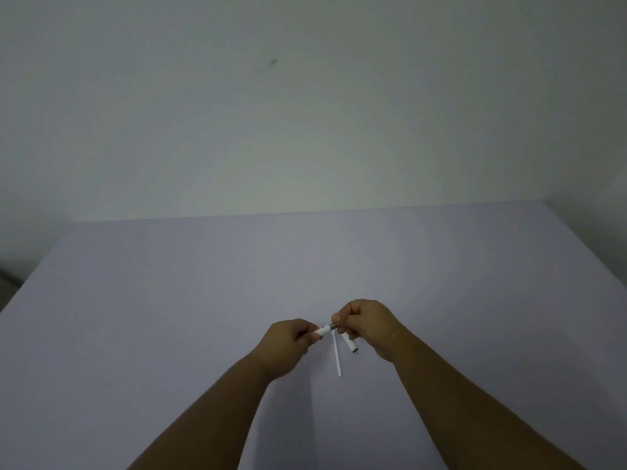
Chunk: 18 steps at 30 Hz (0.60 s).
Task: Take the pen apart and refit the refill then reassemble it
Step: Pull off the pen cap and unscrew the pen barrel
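Observation:
A white pen barrel (324, 330) is held just above the table between both hands. My left hand (288, 344) grips its left end. My right hand (364, 322) pinches the dark tip section (334, 326) at the barrel's right end. A thin white refill (337, 356) lies on the table below the hands, pointing toward me. A short white pen piece with a dark end (351, 346) pokes out from under my right hand; whether the fingers hold it or it lies on the table I cannot tell.
The pale lilac table (169, 317) spreads wide on all sides of the hands. Its far edge meets a plain white wall (305, 113). A dark gap shows past the table's left edge.

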Available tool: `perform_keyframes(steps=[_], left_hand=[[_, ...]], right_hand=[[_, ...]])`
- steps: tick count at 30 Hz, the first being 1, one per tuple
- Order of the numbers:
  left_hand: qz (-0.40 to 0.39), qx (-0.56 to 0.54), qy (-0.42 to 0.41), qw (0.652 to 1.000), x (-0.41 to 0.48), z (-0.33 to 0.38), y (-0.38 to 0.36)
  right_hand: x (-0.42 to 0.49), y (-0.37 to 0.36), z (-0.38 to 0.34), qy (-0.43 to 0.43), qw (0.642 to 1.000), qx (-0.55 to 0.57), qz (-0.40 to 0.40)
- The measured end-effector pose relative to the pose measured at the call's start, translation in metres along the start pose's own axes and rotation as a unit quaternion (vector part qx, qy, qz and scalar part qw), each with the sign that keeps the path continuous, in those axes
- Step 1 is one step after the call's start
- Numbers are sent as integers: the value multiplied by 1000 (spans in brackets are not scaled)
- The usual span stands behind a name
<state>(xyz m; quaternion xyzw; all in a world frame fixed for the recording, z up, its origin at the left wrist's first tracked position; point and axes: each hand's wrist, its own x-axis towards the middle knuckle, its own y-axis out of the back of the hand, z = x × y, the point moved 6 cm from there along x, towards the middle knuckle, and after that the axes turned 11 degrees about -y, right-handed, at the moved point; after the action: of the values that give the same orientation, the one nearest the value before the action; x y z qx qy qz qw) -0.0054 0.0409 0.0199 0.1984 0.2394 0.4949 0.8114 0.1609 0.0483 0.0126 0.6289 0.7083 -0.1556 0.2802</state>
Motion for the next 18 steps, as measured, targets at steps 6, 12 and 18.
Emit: perform_keyframes(steps=[6, 12, 18], left_hand=[[-18, -55, 27, 998, -5, 1, 7], [11, 207, -157, 966, -5, 26, 10], [-20, 74, -48, 996, 4, 15, 14]], right_hand=[[-10, -4, -16, 23, 999, -35, -13], [-13, -4, -14, -95, 987, -86, -93], [-13, -4, -24, -43, 994, -74, -75]])
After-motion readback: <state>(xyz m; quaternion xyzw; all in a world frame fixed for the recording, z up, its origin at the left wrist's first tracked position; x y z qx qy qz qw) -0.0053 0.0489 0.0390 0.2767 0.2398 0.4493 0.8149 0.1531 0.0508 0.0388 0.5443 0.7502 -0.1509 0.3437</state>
